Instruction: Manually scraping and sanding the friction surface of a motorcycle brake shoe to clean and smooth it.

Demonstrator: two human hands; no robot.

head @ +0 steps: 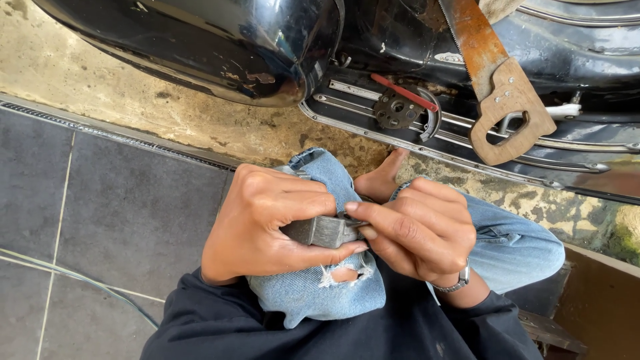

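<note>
1 small grey metal block (pixel 325 231) is lying with its long axis roughly left-right across the view, tilting slightly down toward the right end, which is pointing at the right hand. It is sitting above the person's bent knee in torn blue jeans (pixel 320 287), between both hands.

Left hand (pixel 260 223) is wrapping around the block's left part, fingers curled over the top and thumb pressing beneath, knuckles facing up: closed and gripping the block. Right hand (pixel 420 230) is coming in from the right, wrist bent, index finger extending along the block's upper right edge and thumb tucking under; it is pinching the block's right end, where something small and thin is showing, too hidden to identify. 1 metal wristwatch (pixel 457 283) is circling the right wrist.

1 bare foot (pixel 383 180) is resting on the stained concrete (pixel 200 127). Beyond it, on the black scooter's footboard (pixel 467 137), are lying 1 rusty handsaw (pixel 497 87) with wooden handle, 1 dark round perforated disc (pixel 395 110), and 1 red rod (pixel 403 92) across it.
</note>
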